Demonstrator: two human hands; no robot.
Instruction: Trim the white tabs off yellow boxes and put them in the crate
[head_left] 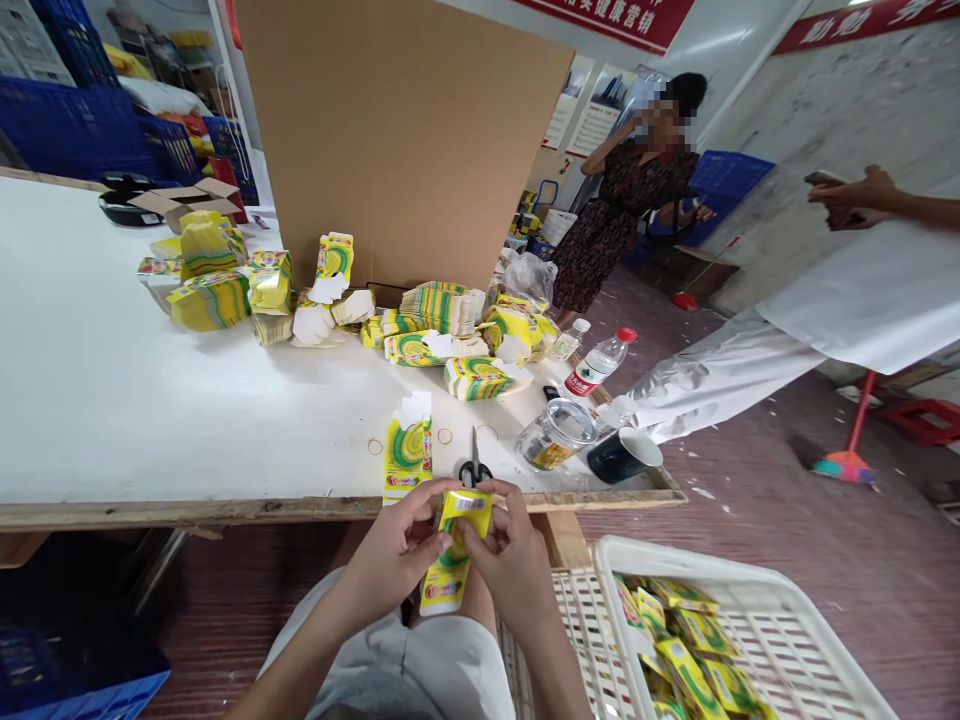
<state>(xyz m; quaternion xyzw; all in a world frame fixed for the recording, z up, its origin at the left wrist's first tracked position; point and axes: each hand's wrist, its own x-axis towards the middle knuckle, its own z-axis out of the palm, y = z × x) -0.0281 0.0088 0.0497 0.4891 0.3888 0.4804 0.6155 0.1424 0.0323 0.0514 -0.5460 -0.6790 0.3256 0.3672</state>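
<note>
Over my lap, just off the table's front edge, a small yellow and green printed box (451, 560) is held between both hands. My left hand (397, 545) grips its left side, thumb on the front face. On the other side my right hand (514, 545) has its fingers closed round the upper right edge, with the thumb against the front. Beyond the hands, a flat unfolded carton (409, 455) lies on the table. Black-handled scissors (474, 465) rest beside it, blades pointing away from me.
Bundles of flat cartons (442, 310) line the cardboard sheet (405, 140). A clear jar (556, 436), a dark mug (624, 455) and a red-capped bottle (600, 362) stand near the table's right corner. A white basket (780, 590) holds several yellow boxes. Two people stand at the right.
</note>
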